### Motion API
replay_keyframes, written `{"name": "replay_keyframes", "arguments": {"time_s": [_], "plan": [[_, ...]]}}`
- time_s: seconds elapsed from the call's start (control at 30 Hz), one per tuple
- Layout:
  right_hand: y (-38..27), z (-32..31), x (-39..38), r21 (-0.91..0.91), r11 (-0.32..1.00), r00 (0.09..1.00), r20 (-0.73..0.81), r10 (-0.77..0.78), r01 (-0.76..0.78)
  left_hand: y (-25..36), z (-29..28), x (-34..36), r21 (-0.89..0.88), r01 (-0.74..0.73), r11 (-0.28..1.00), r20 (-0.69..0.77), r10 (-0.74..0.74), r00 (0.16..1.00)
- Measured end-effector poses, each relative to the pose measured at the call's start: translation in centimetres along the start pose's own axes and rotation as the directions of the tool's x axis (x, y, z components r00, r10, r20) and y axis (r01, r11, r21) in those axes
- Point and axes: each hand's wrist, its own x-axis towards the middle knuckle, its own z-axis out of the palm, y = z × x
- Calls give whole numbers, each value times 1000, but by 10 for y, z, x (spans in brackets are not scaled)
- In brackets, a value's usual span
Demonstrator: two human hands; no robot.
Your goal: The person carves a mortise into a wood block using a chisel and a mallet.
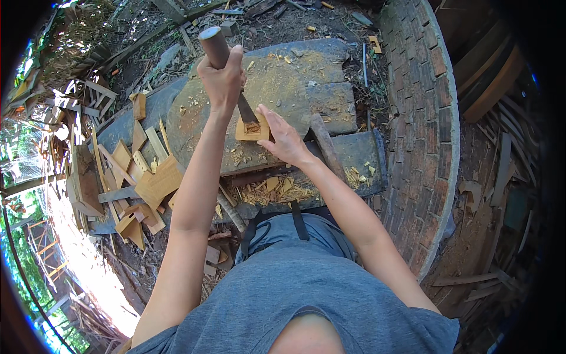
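Observation:
My left hand (pixel 221 82) is closed around the thick round handle (pixel 214 46) of a chisel, its pale end uppermost. From below the fist, the dark chisel blade (pixel 246 110) slants down into a squarish recess in a small light wooden block (pixel 252 135). Wood chips lie inside the recess. My right hand (pixel 285 138) lies against the block's right edge, its fingers stretched out toward the far corner and the thumb apart near the close corner. The block rests on a broad, worn work surface (pixel 200 141) dusted with shavings.
Offcuts and boards (pixel 158 182) are heaped to the left of the work surface. A wooden stick (pixel 326 144) leans at its right edge. Shavings (pixel 274 190) fill a ledge close to me. A low brick wall (pixel 415 135) curves along the right side, with more timber (pixel 501 171) beyond it.

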Motion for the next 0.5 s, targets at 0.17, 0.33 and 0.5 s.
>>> {"name": "replay_keyframes", "arguments": {"time_s": [0.17,0.33,0.5], "plan": [[2,1,0,-17,1000,1000,-19,-12,12,0,0,1,-32,16,999,3,-16,1000],[0,0,0,-9,1000,1000,0,10,-10,0,-1,1,-60,18,998,-2,-18,1000],[0,0,0,-5,1000,1000,-2,1,-1,-2,-1,2,-19,16,1000,5,-16,1000]]}}
